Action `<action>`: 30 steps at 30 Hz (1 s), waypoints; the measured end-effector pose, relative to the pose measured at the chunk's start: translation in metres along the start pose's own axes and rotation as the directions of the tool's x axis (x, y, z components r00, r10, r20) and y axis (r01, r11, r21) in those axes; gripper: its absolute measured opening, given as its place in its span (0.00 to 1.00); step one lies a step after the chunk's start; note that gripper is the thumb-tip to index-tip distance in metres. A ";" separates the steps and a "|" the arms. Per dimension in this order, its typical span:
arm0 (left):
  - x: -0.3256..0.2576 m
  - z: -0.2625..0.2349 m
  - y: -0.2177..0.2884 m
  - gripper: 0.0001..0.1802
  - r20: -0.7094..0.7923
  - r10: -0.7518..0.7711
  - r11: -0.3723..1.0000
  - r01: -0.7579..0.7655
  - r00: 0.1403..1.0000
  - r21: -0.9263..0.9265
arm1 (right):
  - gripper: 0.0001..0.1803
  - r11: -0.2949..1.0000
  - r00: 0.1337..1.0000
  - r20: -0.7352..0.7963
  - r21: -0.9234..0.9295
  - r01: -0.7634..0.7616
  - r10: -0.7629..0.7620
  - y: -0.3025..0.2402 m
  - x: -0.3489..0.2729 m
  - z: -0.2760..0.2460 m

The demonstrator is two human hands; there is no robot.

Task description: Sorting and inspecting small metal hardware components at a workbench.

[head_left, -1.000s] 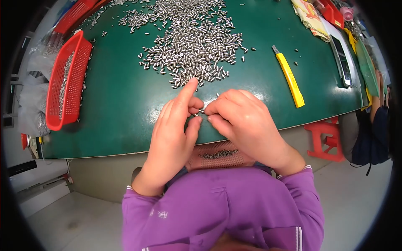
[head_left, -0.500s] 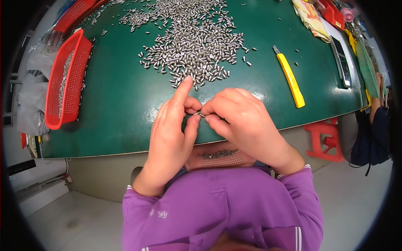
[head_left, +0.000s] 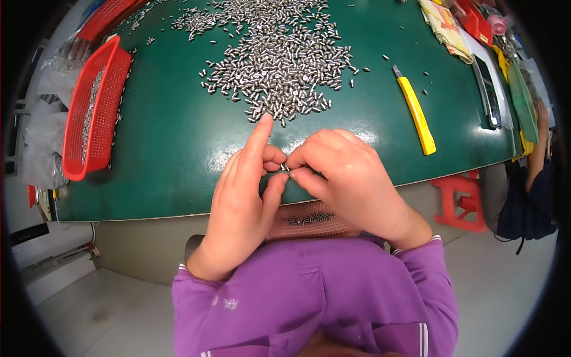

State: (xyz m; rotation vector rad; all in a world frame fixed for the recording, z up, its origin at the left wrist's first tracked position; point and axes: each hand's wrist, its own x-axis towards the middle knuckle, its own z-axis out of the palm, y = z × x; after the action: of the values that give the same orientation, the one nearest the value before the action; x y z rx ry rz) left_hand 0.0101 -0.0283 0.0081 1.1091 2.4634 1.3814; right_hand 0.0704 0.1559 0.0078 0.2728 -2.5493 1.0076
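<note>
I'm wearing a purple top (head_left: 291, 279) with white-edged sleeves, and just beyond it, below the table's edge, a pink mesh basket (head_left: 342, 227) is holding a small heap of metal pieces (head_left: 309, 219). Above it I'm bringing both hands together over the near part of the green table (head_left: 160, 172). My left hand (head_left: 241, 184) is pinching with thumb and bent fingers, nearly closed, while its index finger is pointing out straight toward the pile. My right hand (head_left: 342, 163) is curling, thumb and index tip drawing close from the other side. Between the two sets of fingertips I'm gripping tiny shiny parts (head_left: 285, 168); I cannot tell how many. A red stool (head_left: 461, 202) is standing beyond the table's edge on my right. Farther out, a long red basket (head_left: 113, 101) with parts inside is sitting on my left, and a yellow cutter (head_left: 415, 113) is lying on my right, blade exposed. Past my fingers, a broad pile of silvery pieces (head_left: 279, 65) is spreading toward the far side.
</note>
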 end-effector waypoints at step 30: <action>-0.004 0.007 -0.012 0.44 -0.050 0.023 0.996 -0.027 0.998 -0.088 | 0.13 0.997 0.999 0.007 0.056 -0.048 0.048 -0.004 -0.007 0.003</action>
State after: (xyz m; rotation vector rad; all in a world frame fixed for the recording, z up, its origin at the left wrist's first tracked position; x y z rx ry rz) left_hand 0.0097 -0.0303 -0.0057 1.1038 2.4030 1.5268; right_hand 0.0768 0.1512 0.0054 0.2309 -2.5467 1.0995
